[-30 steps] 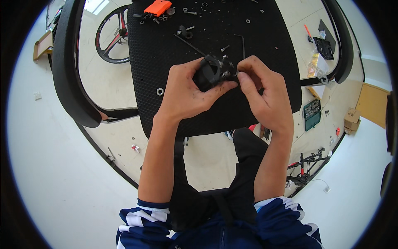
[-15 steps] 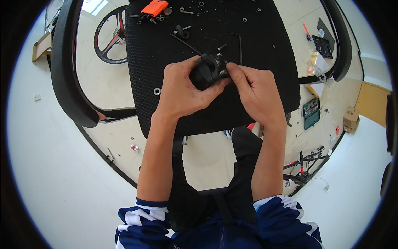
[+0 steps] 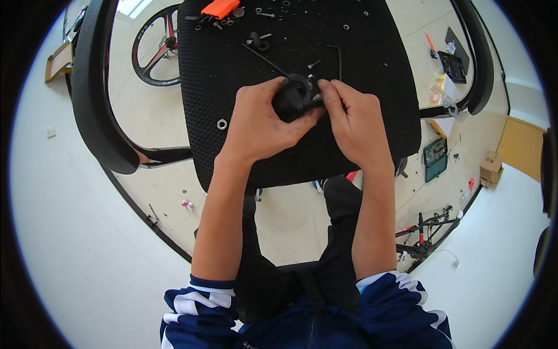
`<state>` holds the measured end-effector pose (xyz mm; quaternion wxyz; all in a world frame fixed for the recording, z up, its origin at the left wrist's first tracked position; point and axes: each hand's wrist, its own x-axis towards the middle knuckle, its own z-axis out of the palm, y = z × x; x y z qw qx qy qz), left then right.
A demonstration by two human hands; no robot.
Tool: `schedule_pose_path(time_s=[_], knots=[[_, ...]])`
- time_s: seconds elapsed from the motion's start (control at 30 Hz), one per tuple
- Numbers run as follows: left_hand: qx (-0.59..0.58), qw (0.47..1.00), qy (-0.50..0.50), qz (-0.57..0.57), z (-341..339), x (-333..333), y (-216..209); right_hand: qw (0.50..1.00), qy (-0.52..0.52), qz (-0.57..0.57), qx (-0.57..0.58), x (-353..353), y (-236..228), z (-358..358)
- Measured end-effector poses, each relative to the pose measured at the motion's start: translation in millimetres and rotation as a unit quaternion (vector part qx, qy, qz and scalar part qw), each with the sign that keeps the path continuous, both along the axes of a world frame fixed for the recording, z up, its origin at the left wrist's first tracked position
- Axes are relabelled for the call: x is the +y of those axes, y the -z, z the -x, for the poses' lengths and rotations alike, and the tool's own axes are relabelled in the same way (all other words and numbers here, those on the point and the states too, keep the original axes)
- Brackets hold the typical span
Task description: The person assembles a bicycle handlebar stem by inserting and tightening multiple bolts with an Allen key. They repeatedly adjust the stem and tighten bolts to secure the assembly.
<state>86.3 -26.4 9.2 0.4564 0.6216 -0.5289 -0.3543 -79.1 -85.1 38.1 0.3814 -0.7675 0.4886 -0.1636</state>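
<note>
A black bicycle stem (image 3: pixel 289 102), with a curved clamp and small silver bolts, is held over the black seat top (image 3: pixel 232 168). Round its left side, the thumb and fingers of my left hand (image 3: pixel 254 119) are closed. My right hand (image 3: pixel 353 116) pinches at the bolt end on the right, thumb against the index finger; whatever lies between those fingertips is hidden. Just beyond the right hand lies an L-shaped hex key (image 3: pixel 339 61). A thin dark rod (image 3: pixel 264 59) runs toward the stem from the far left, and a small bolt (image 3: pixel 314 64) lies behind it.
A hex nut (image 3: pixel 222 124) lies left of my left hand. Farther off are a black ring-shaped part (image 3: pixel 260 43), an orange piece (image 3: pixel 220 7) and several washers and bolts. Armrests (image 3: pixel 93 104) flank the seat. A spoked wheel (image 3: pixel 170 43) and a bike frame (image 3: pixel 423 235) are on the floor.
My right hand has turned slightly at the bolt end, its fingers shifting up and its wrist moving left. The left hand keeps its hold on the stem, and the view has shifted a little.
</note>
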Motion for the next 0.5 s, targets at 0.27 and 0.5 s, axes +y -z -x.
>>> schedule_pose_path(time_s=[0.27, 0.5], knots=[[-0.010, 1.000, 0.003, 0.006, -3.4, 0.0, 1.1, 0.993, -0.004, -0.053, -0.108, 1.0, -10.2, 6.5], [0.004, 1.000, 0.013, -0.016, -4.0, 2.6, -0.6, 0.995, -0.032, -0.062, -0.067, -1.1, -10.4, 8.4]])
